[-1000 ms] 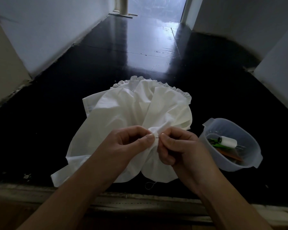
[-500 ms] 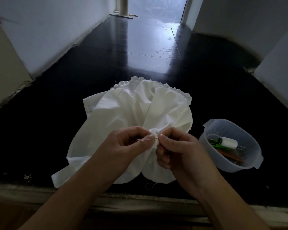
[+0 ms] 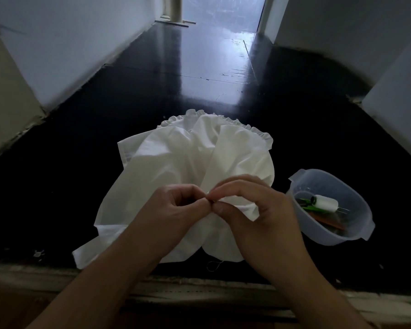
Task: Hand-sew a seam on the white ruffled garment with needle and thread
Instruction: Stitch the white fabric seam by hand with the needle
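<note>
From the head view, the left hand [image 3: 176, 207] and right hand [image 3: 254, 210] meet fingertip to fingertip, both pinching a fold of the thin, crumpled white ruffled garment [image 3: 176, 162] spread on glossy black floor — stitching seems mid-seam, progress unclear. Right of the garment, a translucent plastic bowl [image 3: 365, 224] holds a white thread spool [image 3: 325, 203].

Single head view, worn high and tilted forward and down. Close over both hands [image 3: 223, 210] at lower centre, forearms entering from the bottom edge. Beyond them the garment [image 3: 176, 160] and tub [image 3: 356, 231] on the dark floor [image 3: 81, 162], receding up a corridor to the top edge. Wide-angle bend at the walls [image 3: 57, 48]. No second view to overlap.
</note>
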Motion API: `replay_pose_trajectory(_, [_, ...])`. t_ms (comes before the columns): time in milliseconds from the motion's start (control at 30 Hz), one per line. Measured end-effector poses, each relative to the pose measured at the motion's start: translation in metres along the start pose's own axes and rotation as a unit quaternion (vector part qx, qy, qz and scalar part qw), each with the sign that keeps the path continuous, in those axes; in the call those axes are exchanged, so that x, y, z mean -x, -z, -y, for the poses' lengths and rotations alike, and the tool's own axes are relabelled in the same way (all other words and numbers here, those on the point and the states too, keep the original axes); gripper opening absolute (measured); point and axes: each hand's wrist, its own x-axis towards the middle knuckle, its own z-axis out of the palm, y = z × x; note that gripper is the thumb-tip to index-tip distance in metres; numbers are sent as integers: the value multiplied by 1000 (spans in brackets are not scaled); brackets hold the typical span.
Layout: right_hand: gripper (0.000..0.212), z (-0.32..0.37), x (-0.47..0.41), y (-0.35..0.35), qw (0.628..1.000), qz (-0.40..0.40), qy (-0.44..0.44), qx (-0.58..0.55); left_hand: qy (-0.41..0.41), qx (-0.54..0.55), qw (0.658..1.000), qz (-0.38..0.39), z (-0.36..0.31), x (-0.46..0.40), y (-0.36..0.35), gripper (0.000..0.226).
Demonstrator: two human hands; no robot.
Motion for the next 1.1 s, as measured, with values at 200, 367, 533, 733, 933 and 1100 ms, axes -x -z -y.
replay_pose_trajectory(200, [26,-3,2,-4,987,-54,-49,-143,11,-16,1000,12,-3,0,-2,14])
replay_pose_trajectory(367, [10,0,-6,7,908,-108,-124,-385,14,-76,996,-38,-2,-1,-2,13])
replay_pose_trajectory(533, [11,5,-13,23,850,-111,-183,-480,8,-63,997,-53,-3,-3,0,13])
replay_pose_trajectory(733, [18,4,-13,20,903,-88,-218,-359,-49,-77,995,34,-10,2,0,18])
replay_pose_trajectory(933, [22,5,-7,22,981,22,-141,-128,-127,-200,971,42,-6,2,-2,9])
replay_pose_trajectory(1100, [31,3,-4,27,975,126,-66,170,-124,-260,957,29,-4,1,1,5])
